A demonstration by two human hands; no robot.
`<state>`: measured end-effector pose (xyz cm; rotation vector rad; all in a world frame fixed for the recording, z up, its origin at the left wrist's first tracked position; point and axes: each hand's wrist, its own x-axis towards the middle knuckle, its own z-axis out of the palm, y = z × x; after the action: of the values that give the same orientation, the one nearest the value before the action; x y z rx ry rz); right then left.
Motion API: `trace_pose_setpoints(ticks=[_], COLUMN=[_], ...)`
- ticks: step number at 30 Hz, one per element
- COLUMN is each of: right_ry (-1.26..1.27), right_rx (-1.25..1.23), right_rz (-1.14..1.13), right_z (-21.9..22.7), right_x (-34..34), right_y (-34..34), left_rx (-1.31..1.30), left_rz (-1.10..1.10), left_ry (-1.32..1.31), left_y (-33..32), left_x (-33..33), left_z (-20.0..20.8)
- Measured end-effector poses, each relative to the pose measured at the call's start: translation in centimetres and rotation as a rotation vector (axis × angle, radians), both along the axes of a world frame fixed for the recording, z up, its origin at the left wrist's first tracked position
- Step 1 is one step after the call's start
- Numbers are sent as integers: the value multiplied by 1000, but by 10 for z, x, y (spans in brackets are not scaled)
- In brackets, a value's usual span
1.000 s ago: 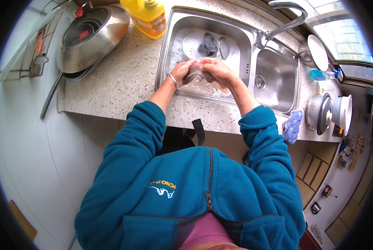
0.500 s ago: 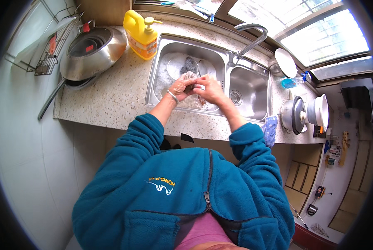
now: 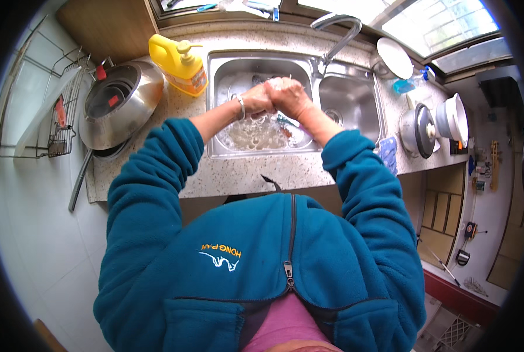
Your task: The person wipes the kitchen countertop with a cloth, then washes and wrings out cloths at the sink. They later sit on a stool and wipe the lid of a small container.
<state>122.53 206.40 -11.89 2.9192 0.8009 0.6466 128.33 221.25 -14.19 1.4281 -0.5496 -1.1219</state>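
Note:
My left hand, with a pale bracelet at the wrist, is over the left sink basin. My right hand presses against it, fingers curled. Both hands are closed together, and whatever lies between them is hidden. Below them the basin holds cloudy, sudsy water. A dark grey lump, perhaps a scourer, shows just behind my hands. Something long and dark green lies in the water under my right hand, too unclear to name.
A yellow pump bottle stands left of the sink, beside a large metal wok with a lid. A curved tap rises behind the basins. To the right are the second basin, a blue cloth and a lidded pot.
My hands have shifted slightly up in the picture and closed more tightly on each other. The grey lump is now mostly covered by them. The whole view has tilted a little.

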Motion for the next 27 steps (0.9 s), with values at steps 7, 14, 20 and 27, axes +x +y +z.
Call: trace_pose_setpoints(ticks=[7,14,20,27], right_ry=[425,752,1034,1109], right_rx=[110,462,875,787], right_rz=[-249,-426,-614,-645], right_z=[6,5,14,-22], right_x=[5,1,-6,-34], right_y=[4,11,29,9], left_rx=[299,229,131,-101], left_rz=[101,-11,-216,-251], left_ry=[-1027,-1396,-1668,-1838], left_y=[-14,-1,1,-5], left_x=[-2,4,21,15], left_z=[-14,6,14,-33])
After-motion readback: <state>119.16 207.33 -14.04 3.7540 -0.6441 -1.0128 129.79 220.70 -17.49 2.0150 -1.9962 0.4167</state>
